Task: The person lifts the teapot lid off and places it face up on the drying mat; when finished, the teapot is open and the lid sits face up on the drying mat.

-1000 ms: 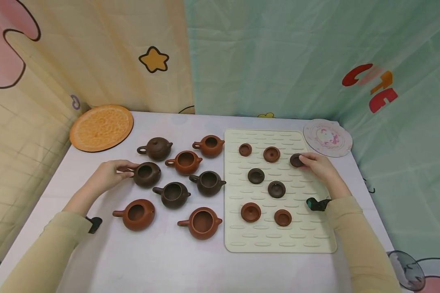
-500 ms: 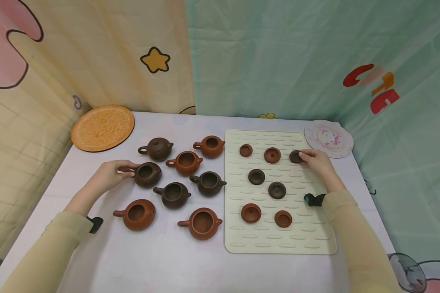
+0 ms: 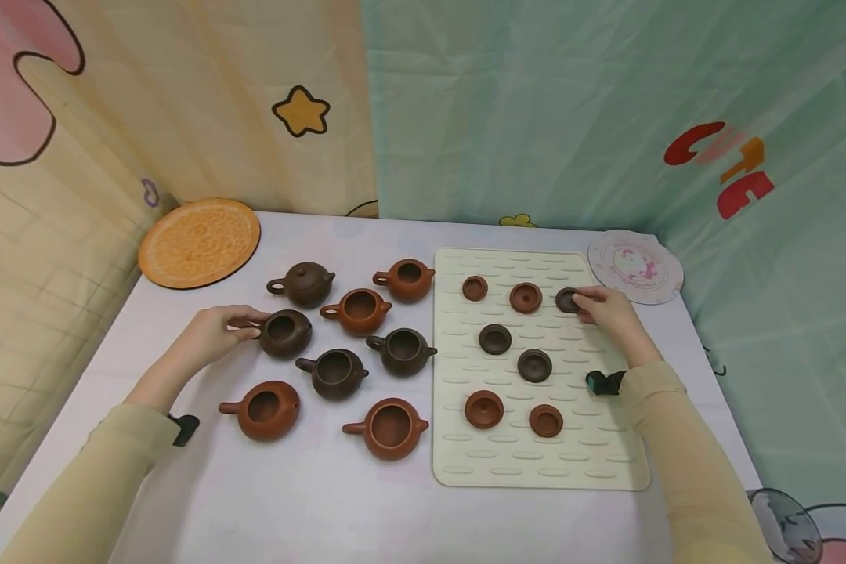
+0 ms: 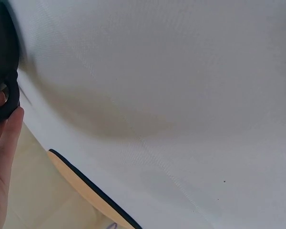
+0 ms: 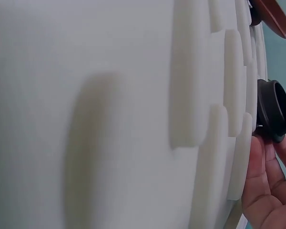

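Observation:
In the head view my left hand (image 3: pixel 213 337) pinches the handle of a dark brown lidless teapot (image 3: pixel 286 334) standing on the table. The left wrist view has that teapot's loop handle (image 4: pixel 9 98) between the fingers. My right hand (image 3: pixel 612 315) holds a small dark teapot lid (image 3: pixel 567 300) by its edge at the mat's upper right. In the right wrist view this lid (image 5: pixel 272 109) lies underside up at the mat's surface, thumb and fingers at its rim. Other upturned lids, dark (image 3: pixel 495 339) and reddish (image 3: pixel 484 409), lie on the cream mat (image 3: pixel 536 462).
Several open teapots, reddish (image 3: pixel 391 429) and dark (image 3: pixel 334 374), stand around the held one. A dark teapot (image 3: pixel 307 284) behind it wears its lid. An orange round mat (image 3: pixel 200 243) lies back left, a pink round mat (image 3: pixel 636 266) back right.
My right hand has moved slightly back with the dark lid, whose hollow underside now shows more. The left hand stays at the teapot's handle.

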Action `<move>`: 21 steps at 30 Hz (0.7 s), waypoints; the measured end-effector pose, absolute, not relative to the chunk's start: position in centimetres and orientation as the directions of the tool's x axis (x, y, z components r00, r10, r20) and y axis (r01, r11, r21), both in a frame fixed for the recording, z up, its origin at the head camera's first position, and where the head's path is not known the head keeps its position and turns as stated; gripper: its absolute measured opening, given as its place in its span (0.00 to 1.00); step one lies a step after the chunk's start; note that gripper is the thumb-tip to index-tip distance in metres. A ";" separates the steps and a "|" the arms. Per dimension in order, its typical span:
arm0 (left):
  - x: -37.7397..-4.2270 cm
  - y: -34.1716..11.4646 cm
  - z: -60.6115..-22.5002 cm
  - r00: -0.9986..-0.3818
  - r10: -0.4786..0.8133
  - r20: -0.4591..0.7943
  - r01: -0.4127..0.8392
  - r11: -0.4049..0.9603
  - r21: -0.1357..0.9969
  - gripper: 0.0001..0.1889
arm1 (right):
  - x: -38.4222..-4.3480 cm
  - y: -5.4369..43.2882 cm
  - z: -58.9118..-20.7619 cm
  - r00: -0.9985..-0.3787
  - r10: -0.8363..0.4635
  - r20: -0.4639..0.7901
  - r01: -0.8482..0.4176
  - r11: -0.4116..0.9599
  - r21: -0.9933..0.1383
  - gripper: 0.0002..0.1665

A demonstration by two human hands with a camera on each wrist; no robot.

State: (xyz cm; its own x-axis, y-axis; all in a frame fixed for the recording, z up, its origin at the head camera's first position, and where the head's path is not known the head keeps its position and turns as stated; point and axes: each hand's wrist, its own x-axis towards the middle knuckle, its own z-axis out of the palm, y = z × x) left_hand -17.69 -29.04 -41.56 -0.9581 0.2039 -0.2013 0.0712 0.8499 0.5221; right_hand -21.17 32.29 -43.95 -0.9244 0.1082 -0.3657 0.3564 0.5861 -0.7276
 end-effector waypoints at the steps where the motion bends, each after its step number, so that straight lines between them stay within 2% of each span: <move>1: -17.7 -29.0 -41.6 -0.958 0.203 -0.201 0.070 0.849 0.524 0.17 | -21.2 32.3 -43.9 -0.923 0.105 -0.369 0.356 0.590 -0.724 0.35; 15: -17.7 -29.3 -41.8 -0.956 0.229 -0.183 0.099 0.840 0.534 0.17 | -21.3 31.8 -43.3 -0.912 0.075 -0.403 0.360 0.619 -0.698 0.37; 21: -17.9 -29.2 -41.4 -0.953 0.241 -0.184 0.111 0.843 0.526 0.16 | -21.0 31.4 -41.7 -0.922 0.061 -0.382 0.302 0.731 -0.612 0.38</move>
State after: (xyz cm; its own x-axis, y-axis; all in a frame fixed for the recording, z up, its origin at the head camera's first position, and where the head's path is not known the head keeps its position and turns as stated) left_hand -17.90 -29.24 -41.45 -0.9529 0.2406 -0.1844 0.1110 0.8431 0.5262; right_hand -20.98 31.43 -41.68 -0.9221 0.0607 -0.3822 0.3020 0.7306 -0.6124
